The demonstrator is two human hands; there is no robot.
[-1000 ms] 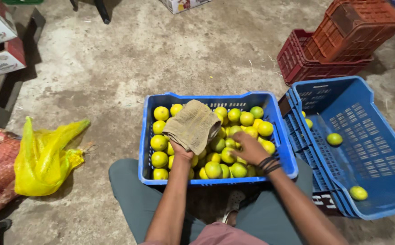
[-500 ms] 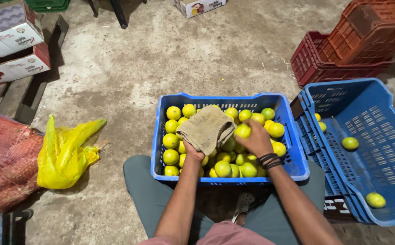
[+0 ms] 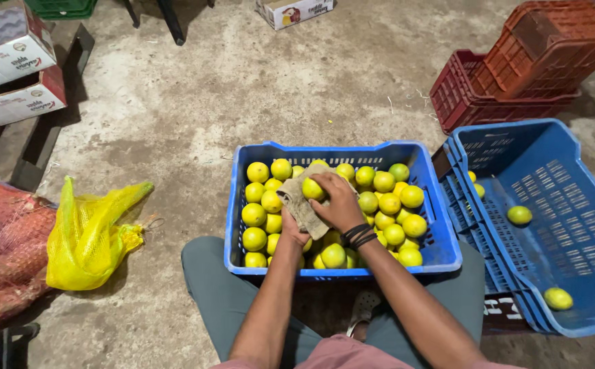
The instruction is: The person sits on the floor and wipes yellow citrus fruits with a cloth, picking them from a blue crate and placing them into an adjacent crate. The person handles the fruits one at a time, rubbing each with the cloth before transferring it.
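Observation:
A blue plastic crate (image 3: 441, 253) full of yellow-green citrus fruits sits on the floor between my knees. My right hand (image 3: 338, 201) grips one fruit (image 3: 313, 189) and presses it against a beige cloth (image 3: 301, 205) over the crate. My left hand (image 3: 293, 236) holds that cloth from below, mostly hidden under it. Dark bands circle my right wrist.
A stack of tilted blue crates (image 3: 571, 232) at right holds a few loose fruits (image 3: 519, 215). Red and orange crates (image 3: 516, 68) stand behind it. A yellow mesh bag (image 3: 89, 236) and a red mesh sack (image 3: 0, 253) lie at left, cardboard boxes (image 3: 14, 65) beyond.
My right hand lifted a fruit out of the crate and brought it left onto the cloth. The cloth has folded smaller around it. The camera moved closer.

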